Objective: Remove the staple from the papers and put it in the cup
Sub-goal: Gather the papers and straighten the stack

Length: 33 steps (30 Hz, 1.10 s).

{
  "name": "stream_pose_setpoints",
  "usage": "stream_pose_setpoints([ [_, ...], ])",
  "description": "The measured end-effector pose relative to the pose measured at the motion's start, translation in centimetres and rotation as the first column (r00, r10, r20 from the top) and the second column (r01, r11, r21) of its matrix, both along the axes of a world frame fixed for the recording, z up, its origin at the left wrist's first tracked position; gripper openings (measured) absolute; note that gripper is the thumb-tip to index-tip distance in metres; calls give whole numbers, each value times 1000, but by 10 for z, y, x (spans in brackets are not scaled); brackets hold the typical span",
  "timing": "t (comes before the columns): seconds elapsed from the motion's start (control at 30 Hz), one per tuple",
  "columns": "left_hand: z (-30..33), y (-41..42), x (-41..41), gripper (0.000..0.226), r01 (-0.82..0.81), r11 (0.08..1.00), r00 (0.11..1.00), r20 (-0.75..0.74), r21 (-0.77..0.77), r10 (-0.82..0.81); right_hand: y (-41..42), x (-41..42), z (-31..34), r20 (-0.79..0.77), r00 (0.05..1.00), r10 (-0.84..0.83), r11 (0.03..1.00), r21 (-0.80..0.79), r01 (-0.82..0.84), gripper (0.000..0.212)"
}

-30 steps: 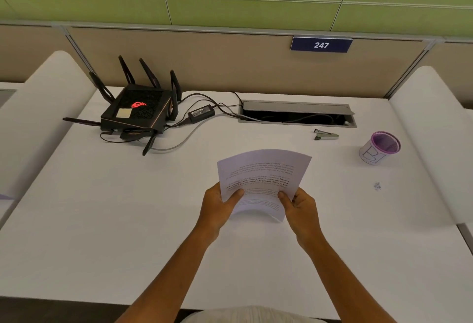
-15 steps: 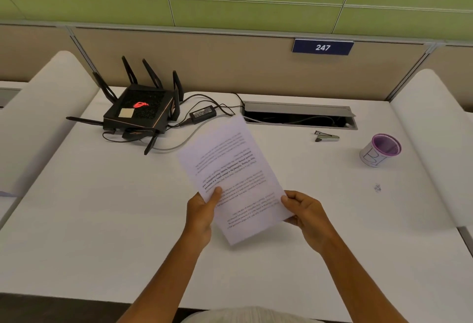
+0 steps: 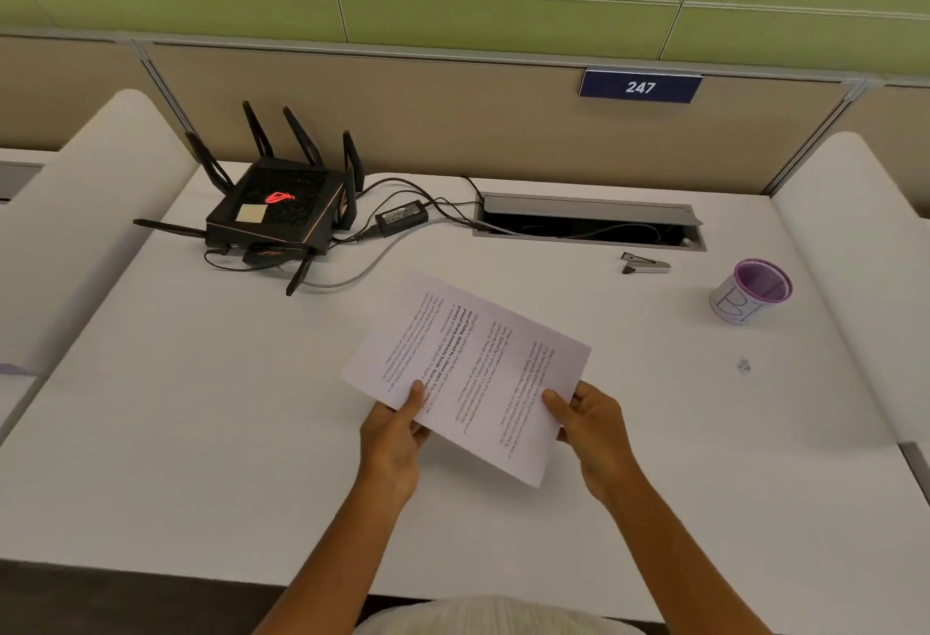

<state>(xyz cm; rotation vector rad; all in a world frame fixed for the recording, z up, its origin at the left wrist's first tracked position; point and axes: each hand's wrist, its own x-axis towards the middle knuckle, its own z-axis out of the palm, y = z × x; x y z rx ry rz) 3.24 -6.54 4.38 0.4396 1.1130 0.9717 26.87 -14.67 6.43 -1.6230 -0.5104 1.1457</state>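
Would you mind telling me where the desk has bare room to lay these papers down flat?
The widest bare patch is the near-left desk, between the router and the left hand. Another lies between the right hand and the cup. The far edge is crowded: router, cables, the staple remover.

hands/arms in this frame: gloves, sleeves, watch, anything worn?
Nothing worn: the left hand and the right hand are bare, with no gloves, rings, watch or markings. Both forearms are bare to the bottom edge, with no sleeves showing.
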Motion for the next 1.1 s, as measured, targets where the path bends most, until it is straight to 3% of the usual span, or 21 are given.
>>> stream_pose_setpoints([
  [0.13,-3,22,-39,34,-7,1000,994,-111,22,10,1,27,10,84,995,46,999,-24,-44,22],
  [0.33,9,42,-56,36,332,940,890,-357,84,-282,4,48,20,164,977,134,991,-25,-131,19],
  [0.43,20,46,-47,34,414,901,843,-427,126,-327,5,49,24,202,968,147,989,-3,-149,19],
  [0.7,34,45,-29,13,355,903,854,-478,241,-208,1,45,27,263,964,35,994,93,-62,22],
  [0.93,15,25,-18,26,348,919,833,-510,183,-213,-10,35,3,290,957,3,1000,22,-10,20],
  [1.1,18,21,-15,20,336,921,837,-510,199,-196,-9,34,8,324,946,-19,1000,25,11,24],
])
